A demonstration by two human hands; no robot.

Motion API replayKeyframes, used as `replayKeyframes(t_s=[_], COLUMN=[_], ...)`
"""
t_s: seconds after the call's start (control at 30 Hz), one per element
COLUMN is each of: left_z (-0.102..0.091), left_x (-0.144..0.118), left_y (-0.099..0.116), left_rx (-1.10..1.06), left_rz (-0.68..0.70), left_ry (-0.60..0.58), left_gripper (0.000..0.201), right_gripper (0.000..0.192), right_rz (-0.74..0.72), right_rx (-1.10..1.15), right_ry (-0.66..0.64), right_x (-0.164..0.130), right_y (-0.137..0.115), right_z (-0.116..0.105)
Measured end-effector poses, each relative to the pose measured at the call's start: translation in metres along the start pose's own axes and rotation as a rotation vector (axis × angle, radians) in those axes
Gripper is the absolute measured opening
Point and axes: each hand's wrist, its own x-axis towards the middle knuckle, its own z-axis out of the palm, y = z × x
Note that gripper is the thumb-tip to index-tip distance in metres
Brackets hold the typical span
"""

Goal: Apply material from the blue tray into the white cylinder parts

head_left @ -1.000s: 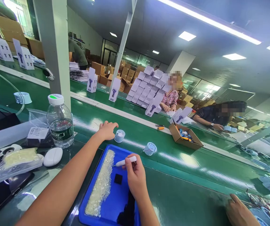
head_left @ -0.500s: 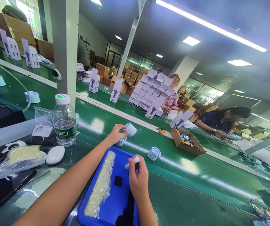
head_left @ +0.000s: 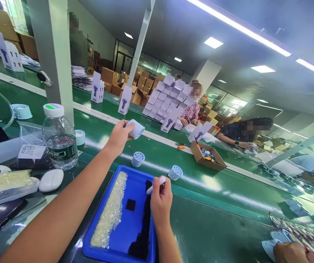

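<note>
Two hands busy — left hand [head_left: 120, 135] lifts pale cup [head_left: 135, 128] above belt [head_left: 214, 197], right hand [head_left: 161, 199] pinches white pen [head_left: 156, 185] over blue tray [head_left: 135, 223]

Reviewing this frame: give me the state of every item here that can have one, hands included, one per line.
Left hand: raised over the belt, shut on the pale blue cap.
Pale blue cap: held off the belt, tilted.
Right hand: shut on the white pen tool.
White pen tool: tilted over the tray.
Blue tray: holding pale beads and dark pieces.
Water bottle: upright, capped, partly filled.
Cardboard box: open.
</note>
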Motion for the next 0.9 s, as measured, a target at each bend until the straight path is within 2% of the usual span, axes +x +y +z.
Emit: replayKeyframes(t_s=[0.2,0.37,0.5,0.67,0.77,0.8,0.9], left_z=[0.000,-0.002,-0.002,-0.001,-0.001,-0.001,0.000], left_x=[-0.003,-0.001,-0.001,-0.004,-0.006,-0.006,-0.008], left_y=[0.002,-0.004,-0.008,-0.010,-0.015,-0.017,-0.023], left_rx=[-0.056,-0.018,0.031,0.092,0.131,0.141,0.177], left_rz=[-0.061,-0.096,-0.114,-0.151,-0.193,-0.205,-0.233], left_ry=[-0.014,-0.023,-0.048,-0.060,-0.064,-0.073,-0.139], left_gripper=[0.026,0.032,0.034,0.036,0.037,0.036,0.037], right_gripper=[0.026,0.022,0.020,0.022,0.019,0.018,0.018], right_rz=[-0.026,-0.045,-0.076,-0.063,-0.106,-0.115,-0.096], right_rx=[-0.064,-0.090,-0.114,-0.125,-0.095,-0.079,-0.034], right_ry=[-0.066,-0.206,-0.155,-0.238,-0.223,-0.256,-0.466], right_x=[0.000,-0.001,-0.001,-0.001,-0.007,-0.010,-0.015], right_y=[0.001,-0.003,-0.004,-0.011,-0.018,-0.020,-0.023], right_z=[0.000,0.001,0.001,0.000,0.000,0.001,0.006])
